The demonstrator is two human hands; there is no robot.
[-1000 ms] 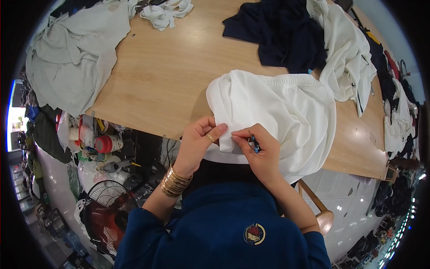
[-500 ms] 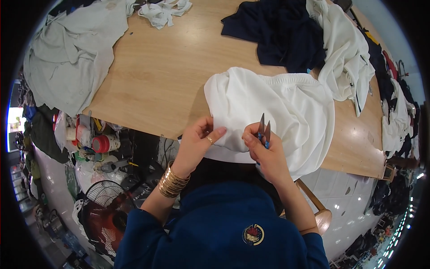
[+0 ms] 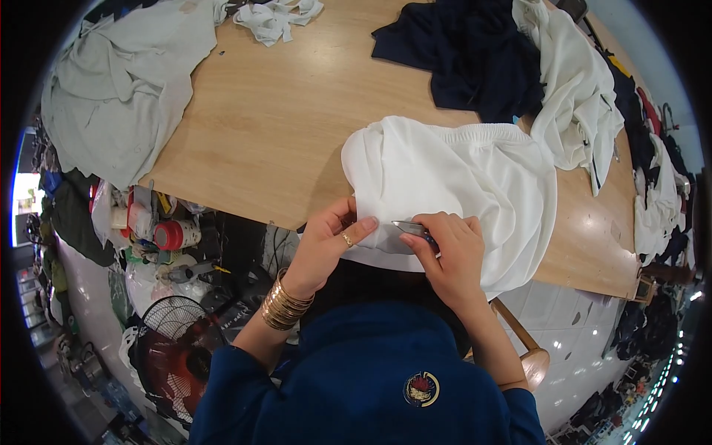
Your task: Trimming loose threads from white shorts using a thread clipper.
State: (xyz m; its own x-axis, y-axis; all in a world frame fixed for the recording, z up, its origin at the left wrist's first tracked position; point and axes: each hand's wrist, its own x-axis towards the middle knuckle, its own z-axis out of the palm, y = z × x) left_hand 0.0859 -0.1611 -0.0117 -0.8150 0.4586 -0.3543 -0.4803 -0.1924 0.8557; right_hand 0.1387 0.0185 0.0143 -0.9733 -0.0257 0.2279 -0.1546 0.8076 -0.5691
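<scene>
A white garment [image 3: 460, 178] lies bunched on the near part of a light wooden table [image 3: 297, 111], its lower edge hanging over the table's near rim just in front of me. Its ribbed waistband runs along the far side, and the cloth folds over itself on the left

My left hand [image 3: 326, 241] pinches the near hem of that white garment, thumb pressed flat on top of the cloth and the other fingers curled beneath it, so the hand is closed on the fabric. A ring sits on one finger and a stack of gold bangles [image 3: 284, 305] circles the wrist

My right hand [image 3: 449, 248] is closed around small thread snips [image 3: 410, 228], fingers wrapped over the handle. The metal blades point left toward my left thumb and lie against the hem between the two hands; I cannot tell whether the blades are parted or shut

My dark blue sleeves and collar fill the lower middle of the view, with a round badge [image 3: 421, 389] on the chest

Further out on the table, a dark navy garment [image 3: 475, 59] lies crumpled at the far side, touching another white garment [image 3: 575, 111] draped to its right. A pale grey-green shirt [image 3: 111, 81] spreads over the far left corner, and a small heap of white scraps [image 3: 278, 15] lies at the far edge

Below the table on my left stand a red floor fan [image 3: 167, 348] and a clutter of bottles and cans [image 3: 152, 222]
</scene>
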